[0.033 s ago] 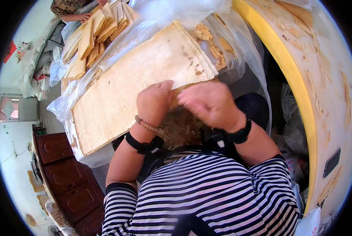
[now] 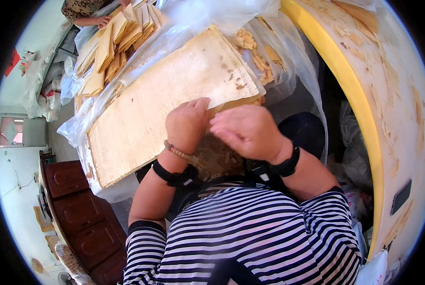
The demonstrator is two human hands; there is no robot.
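Observation:
A stack of large, thin, cream-coloured sheets (image 2: 150,114) lies slantwise in front of me, with brown flecks near its far right corner. My left hand (image 2: 187,123) is closed over the near edge of the top sheet, its fingertips by a slightly raised part of that edge. Just right of it, my right hand (image 2: 250,134) has its fingers bent and pressed together, pointing at the left hand. Whatever those fingers hold, if anything, is hidden. Below both hands, brown flakes (image 2: 217,154) lie in shadow.
Folded tan sheets (image 2: 110,50) are heaped at the far left, by another person's hand (image 2: 102,21). Clear plastic film (image 2: 300,71) spreads under and around the stack. Right of me curves a yellow-edged table (image 2: 350,80) bearing flakes and a phone (image 2: 401,196). Dark wooden cabinet doors (image 2: 74,204) stand left.
My right hand has shifted slightly left and nearer to me. The sheet's near right edge shows a slightly different lift. My left hand has hardly moved.

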